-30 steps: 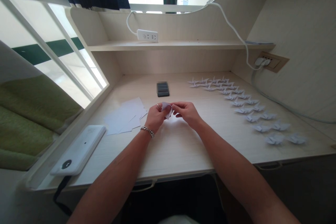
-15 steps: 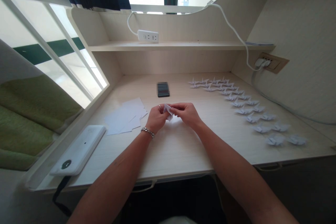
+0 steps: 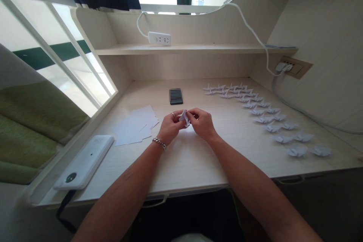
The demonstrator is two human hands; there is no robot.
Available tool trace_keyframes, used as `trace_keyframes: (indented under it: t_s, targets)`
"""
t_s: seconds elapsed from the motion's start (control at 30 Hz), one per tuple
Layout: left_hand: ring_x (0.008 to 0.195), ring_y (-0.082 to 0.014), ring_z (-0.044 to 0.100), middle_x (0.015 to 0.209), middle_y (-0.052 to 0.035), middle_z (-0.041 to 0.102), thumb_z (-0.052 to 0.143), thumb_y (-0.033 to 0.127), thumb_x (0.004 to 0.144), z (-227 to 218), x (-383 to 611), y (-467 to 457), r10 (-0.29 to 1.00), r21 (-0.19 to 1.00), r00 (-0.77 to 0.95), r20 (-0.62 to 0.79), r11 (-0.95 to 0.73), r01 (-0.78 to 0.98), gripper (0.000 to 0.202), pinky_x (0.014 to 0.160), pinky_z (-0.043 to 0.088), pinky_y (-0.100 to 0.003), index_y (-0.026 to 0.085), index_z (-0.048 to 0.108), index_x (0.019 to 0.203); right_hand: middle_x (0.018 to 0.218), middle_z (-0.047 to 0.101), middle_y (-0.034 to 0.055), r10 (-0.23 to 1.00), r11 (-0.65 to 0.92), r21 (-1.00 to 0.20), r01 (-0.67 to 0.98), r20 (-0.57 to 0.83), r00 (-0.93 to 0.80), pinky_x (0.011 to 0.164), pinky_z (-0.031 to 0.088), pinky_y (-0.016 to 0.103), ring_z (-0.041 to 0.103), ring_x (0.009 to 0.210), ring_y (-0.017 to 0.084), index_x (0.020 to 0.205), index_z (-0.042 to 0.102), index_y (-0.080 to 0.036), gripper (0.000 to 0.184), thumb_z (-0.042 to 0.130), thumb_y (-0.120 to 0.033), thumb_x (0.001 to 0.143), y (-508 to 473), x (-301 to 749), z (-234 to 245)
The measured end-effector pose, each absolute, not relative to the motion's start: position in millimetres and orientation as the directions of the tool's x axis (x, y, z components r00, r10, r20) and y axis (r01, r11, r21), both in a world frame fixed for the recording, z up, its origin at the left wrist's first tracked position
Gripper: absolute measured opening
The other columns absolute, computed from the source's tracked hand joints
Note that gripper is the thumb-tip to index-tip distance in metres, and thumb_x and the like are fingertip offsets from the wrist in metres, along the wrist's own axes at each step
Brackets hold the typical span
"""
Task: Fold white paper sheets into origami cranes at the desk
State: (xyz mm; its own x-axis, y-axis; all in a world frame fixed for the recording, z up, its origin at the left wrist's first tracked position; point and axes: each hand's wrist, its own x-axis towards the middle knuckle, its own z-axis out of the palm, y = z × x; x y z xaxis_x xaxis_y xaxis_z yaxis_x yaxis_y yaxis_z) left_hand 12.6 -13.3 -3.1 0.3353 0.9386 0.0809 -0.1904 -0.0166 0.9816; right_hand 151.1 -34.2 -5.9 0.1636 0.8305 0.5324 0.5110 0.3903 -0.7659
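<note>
Over the middle of the pale wooden desk [image 3: 198, 159], my left hand [image 3: 169, 127] and my right hand [image 3: 202, 123] meet and pinch a small folded piece of white paper [image 3: 185, 117] between their fingertips. Both hands are closed on it, and most of the paper is hidden by the fingers. A ring is on my left hand and a metal bracelet [image 3: 159, 143] on that wrist. A loose stack of white paper sheets [image 3: 136, 125] lies just left of my left hand.
Several folded paper cranes [image 3: 263, 115] lie in rows from the desk's back middle to its right front. A dark phone [image 3: 176, 97] lies behind my hands. A white flat device [image 3: 85, 162] sits at the left front edge. A power strip [image 3: 159, 38] rests on the shelf.
My hands have drawn closer together and the folded paper has turned and become more compact between the fingertips. The things on the desk have stayed in place.
</note>
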Motion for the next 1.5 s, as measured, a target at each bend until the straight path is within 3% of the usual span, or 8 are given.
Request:
trace_keyframes:
  t_s: [0.2, 0.5, 0.73, 0.87, 1.07, 1.33, 1.5]
  targets:
    - [0.07, -0.0141, 0.064, 0.08, -0.0057, 0.07, 0.079, 0.03, 0.063, -0.8, 11.9, -14.3, 0.938, 0.955, 0.347, 0.021, 0.084, -0.285, 0.043, 0.064, 0.052, -0.027, 0.013, 0.067, 0.101, 0.082, 0.072, 0.004, 0.821, 0.416, -0.764, 0.494, 0.549, 0.158, 0.067, 0.048, 0.026, 0.063, 0.068, 0.015, 0.085, 0.071, -0.018, 0.017, 0.058, -0.029, 0.084, -33.3, 151.8, -7.6]
    - [0.071, -0.0145, 0.065, 0.08, -0.0063, 0.071, 0.084, 0.028, 0.058, -2.0, 11.0, -14.5, 0.948, 0.968, 0.317, 0.031, 0.05, -0.245, 0.05, 0.066, 0.052, -0.028, 0.013, 0.066, 0.102, 0.076, 0.07, 0.0024, 0.84, 0.404, -0.811, 0.423, 0.512, 0.179, 0.065, 0.049, 0.027, 0.063, 0.067, 0.016, 0.082, 0.071, -0.019, 0.014, 0.059, -0.025, 0.081, -31.0, 151.1, -9.4]
    - [0.066, -0.0142, 0.065, 0.077, -0.0061, 0.071, 0.085, 0.028, 0.056, -1.8, 11.5, -14.8, 0.958, 0.977, 0.281, 0.046, 0.015, -0.211, 0.05, 0.066, 0.053, -0.029, 0.01, 0.065, 0.099, 0.077, 0.071, 0.0031, 0.897, 0.345, -0.893, 0.287, 0.404, 0.179, 0.066, 0.053, 0.03, 0.066, 0.07, 0.018, 0.083, 0.071, -0.019, 0.014, 0.063, -0.028, 0.076, -24.7, 152.6, -17.4]
    - [0.065, -0.0146, 0.065, 0.076, -0.0071, 0.071, 0.081, 0.028, 0.061, -3.1, 12.4, -13.1, 0.967, 0.984, 0.242, 0.075, -0.033, -0.175, 0.045, 0.066, 0.054, -0.031, 0.009, 0.066, 0.099, 0.077, 0.07, 0.004, 0.931, 0.277, -0.945, 0.175, 0.309, 0.193, 0.064, 0.056, 0.03, 0.066, 0.07, 0.018, 0.084, 0.07, -0.017, 0.017, 0.066, -0.028, 0.071, -23.4, 152.1, -16.3]
    - [0.073, -0.0158, 0.066, 0.085, -0.0074, 0.072, 0.071, 0.015, 0.064, -7.1, 12.0, -8.5, 0.98, 0.981, 0.164, 0.109, -0.079, -0.18, 0.034, 0.069, 0.054, -0.031, 0.012, 0.068, 0.098, 0.078, 0.07, 0.0045, 0.984, 0.103, -0.994, 0.029, 0.107, 0.143, 0.054, 0.055, 0.026, 0.066, 0.065, 0.015, 0.089, 0.067, -0.016, 0.022, 0.067, -0.024, 0.068, -26.1, 148.2, -9.3]
    - [0.072, -0.0156, 0.065, 0.085, -0.0064, 0.073, 0.067, 0.008, 0.059, -10.0, 9.3, -5.4, 0.95, 0.967, 0.209, 0.231, -0.201, -0.153, 0.039, 0.067, 0.051, -0.027, 0.013, 0.071, 0.097, 0.075, 0.071, 0.0026, 0.982, 0.13, -0.984, -0.122, 0.11, 0.155, 0.059, 0.052, 0.027, 0.066, 0.067, 0.015, 0.086, 0.069, -0.018, 0.027, 0.07, -0.019, 0.06, -29.0, 148.2, -5.2]
    - [0.067, -0.0143, 0.063, 0.08, -0.0051, 0.073, 0.068, 0.011, 0.06, -5.9, 11.3, -8.7, 0.937, 0.947, 0.196, 0.289, -0.249, -0.205, 0.031, 0.063, 0.05, -0.026, 0.013, 0.07, 0.091, 0.07, 0.07, 0.0013, 0.982, 0.116, -0.974, -0.194, 0.082, 0.173, 0.056, 0.05, 0.024, 0.063, 0.064, 0.013, 0.082, 0.071, -0.018, 0.022, 0.07, -0.02, 0.059, -32.1, 147.8, 1.0]
